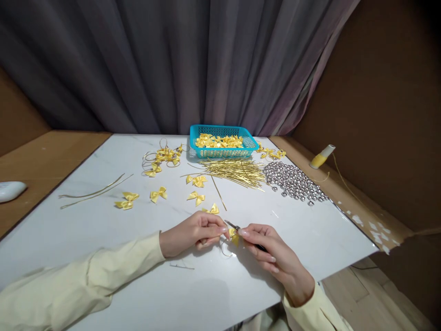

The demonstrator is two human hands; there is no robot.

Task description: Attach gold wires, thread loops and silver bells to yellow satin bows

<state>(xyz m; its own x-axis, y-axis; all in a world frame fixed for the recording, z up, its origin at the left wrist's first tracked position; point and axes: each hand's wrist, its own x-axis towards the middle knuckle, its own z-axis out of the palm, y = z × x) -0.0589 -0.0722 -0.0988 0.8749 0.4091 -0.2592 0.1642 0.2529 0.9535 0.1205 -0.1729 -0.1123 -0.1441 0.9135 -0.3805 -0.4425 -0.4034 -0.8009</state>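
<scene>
Near the front of the white table, a yellow ribbon bow [234, 236] sits between my two hands, with a thin wire loop [225, 248] hanging below it. My left hand [206, 231] is closed in a pinch at the bow's left side; what its fingertips grip is too small to name for certain. Dark-handled scissors or pliers [261, 248] are held in my right hand [267, 248], their narrow metal tip pointing left toward my left fingertips. Loose yellow bows [159, 194] lie beyond my hands, one of them [212, 209] just above my left fingers.
A teal basket [223, 152] of yellow bows stands at the back. Before it lies a pile of gold wires [237, 173], with silver beads [292, 180] to the right. Looped wires with bows [165, 157] lie back left. A yellow-white spool [322, 156] stands at the right.
</scene>
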